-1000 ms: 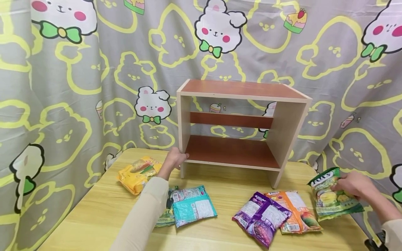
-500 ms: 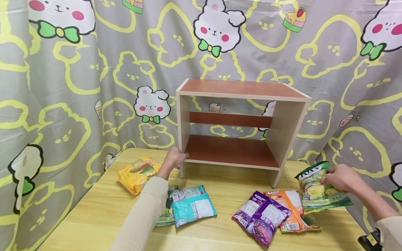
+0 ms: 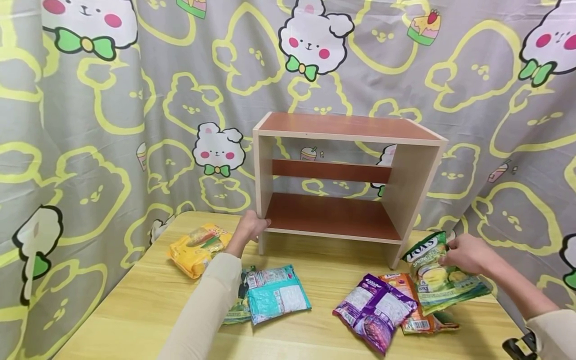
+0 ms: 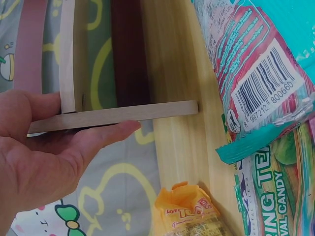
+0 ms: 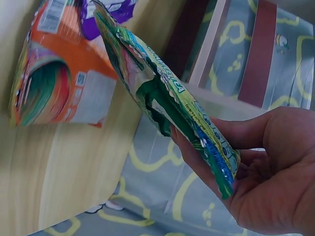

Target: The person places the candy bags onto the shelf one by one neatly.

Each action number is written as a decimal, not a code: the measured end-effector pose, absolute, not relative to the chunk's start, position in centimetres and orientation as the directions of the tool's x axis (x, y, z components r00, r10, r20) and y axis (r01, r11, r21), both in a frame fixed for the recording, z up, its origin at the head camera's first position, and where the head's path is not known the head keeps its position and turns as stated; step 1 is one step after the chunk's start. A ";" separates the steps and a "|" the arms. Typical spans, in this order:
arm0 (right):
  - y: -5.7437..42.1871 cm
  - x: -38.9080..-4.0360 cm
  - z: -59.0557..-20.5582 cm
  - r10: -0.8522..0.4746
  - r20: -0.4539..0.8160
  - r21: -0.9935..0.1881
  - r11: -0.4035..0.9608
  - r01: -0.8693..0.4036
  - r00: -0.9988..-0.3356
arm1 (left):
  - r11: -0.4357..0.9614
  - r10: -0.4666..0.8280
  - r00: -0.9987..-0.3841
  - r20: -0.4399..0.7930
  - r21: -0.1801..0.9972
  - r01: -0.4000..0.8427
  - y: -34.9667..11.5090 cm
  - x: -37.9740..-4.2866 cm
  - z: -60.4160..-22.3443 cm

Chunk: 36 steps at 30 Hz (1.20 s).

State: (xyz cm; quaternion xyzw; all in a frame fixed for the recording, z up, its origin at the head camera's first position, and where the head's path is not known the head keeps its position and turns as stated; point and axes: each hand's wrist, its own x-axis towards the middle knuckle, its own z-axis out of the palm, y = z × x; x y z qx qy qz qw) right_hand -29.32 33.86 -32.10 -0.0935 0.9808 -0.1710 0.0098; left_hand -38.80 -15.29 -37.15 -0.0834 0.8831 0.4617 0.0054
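Observation:
My right hand (image 3: 468, 254) pinches a green candy bag (image 3: 443, 280) by its upper edge, tilted, in front of the shelf's right leg. In the right wrist view the bag (image 5: 167, 98) shows edge-on between thumb and fingers. At the other side my left hand (image 3: 251, 226) grips the left side panel of a small wooden shelf (image 3: 333, 215). The left wrist view shows that panel (image 4: 118, 115) between the thumb and fingers of the hand (image 4: 54, 147). An orange bag (image 3: 420, 322) lies partly hidden behind the raised green bag, with a purple bag (image 3: 375, 312) overlapping it.
A teal bag (image 3: 279, 295) lies over another green bag (image 3: 238, 312) left of centre. Farther back on the left is a yellow bag (image 3: 193, 252). Everything stands on a wooden table (image 3: 121, 300), with a patterned curtain (image 3: 180, 150) close behind and beside it.
My right hand has carried the green candy bag leftward, from the table's right edge to over the orange bag. The left hand has stayed on the shelf's side panel.

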 end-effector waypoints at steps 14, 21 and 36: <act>29.0 -29.0 -31.8 -0.265 0.058 -0.286 0.919 -0.271 -0.962 | 0.573 -0.122 -0.990 -0.075 0.809 -0.132 -15.5 -39.3 -37.3; 26.3 -29.2 -31.2 -0.267 0.014 -0.302 0.917 -0.259 -0.964 | 0.552 -0.127 -0.989 -0.078 0.823 -0.136 -15.4 -39.2 -37.4; 20.8 -30.1 -29.1 -0.304 0.003 -0.340 0.896 -0.287 -0.953 | 0.556 -0.114 -0.991 -0.075 0.822 -0.126 -15.6 -39.1 -37.3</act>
